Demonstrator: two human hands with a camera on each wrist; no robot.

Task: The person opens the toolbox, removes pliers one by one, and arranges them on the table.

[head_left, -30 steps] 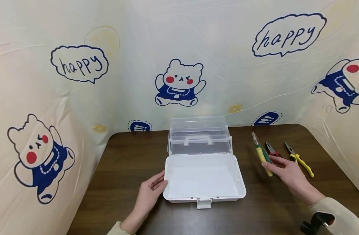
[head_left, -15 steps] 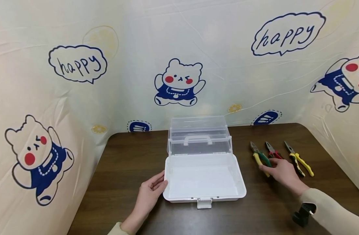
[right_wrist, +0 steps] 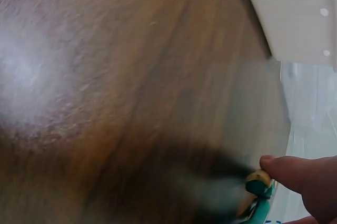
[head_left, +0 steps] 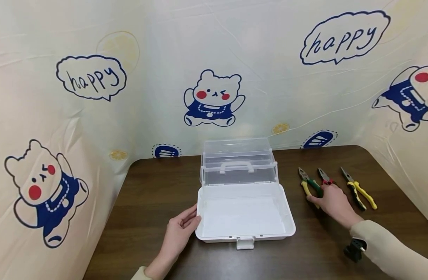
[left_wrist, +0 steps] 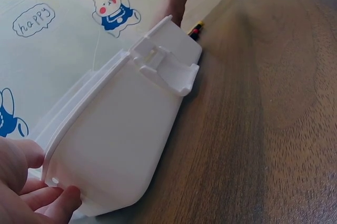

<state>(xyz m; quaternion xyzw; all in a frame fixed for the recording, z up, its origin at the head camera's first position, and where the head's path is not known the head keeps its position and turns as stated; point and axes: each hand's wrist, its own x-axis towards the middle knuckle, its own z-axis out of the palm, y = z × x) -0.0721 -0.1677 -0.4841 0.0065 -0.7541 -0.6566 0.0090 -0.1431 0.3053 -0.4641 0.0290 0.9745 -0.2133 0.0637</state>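
A white toolbox (head_left: 247, 216) stands on the table, its clear lid and trays folded back. At its left side, my left hand (head_left: 177, 233) holds the rim; the left wrist view shows thumb and fingertips at the toolbox's corner (left_wrist: 105, 145). To the right lie pliers with green and yellow handles (head_left: 306, 187), jaws pointing away. My right hand (head_left: 334, 202) grips these handles, the thumb against the yellow one. In the right wrist view the thumb (right_wrist: 295, 174) touches a handle end (right_wrist: 258, 183). Red-handled pliers (head_left: 324, 175) lie just beyond, partly hidden by the fingers.
Yellow-and-black needle-nose pliers (head_left: 359, 190) lie right of my right hand. The dark wooden table (head_left: 147, 194) ends at a patterned curtain (head_left: 165, 97) behind and at both sides. A latch (head_left: 245, 243) sticks out from the toolbox's front.
My right hand has lowered the green-and-yellow pliers from the air onto the table, left of the red-handled ones, then shifted slightly. The left hand has stayed at the toolbox's rim.
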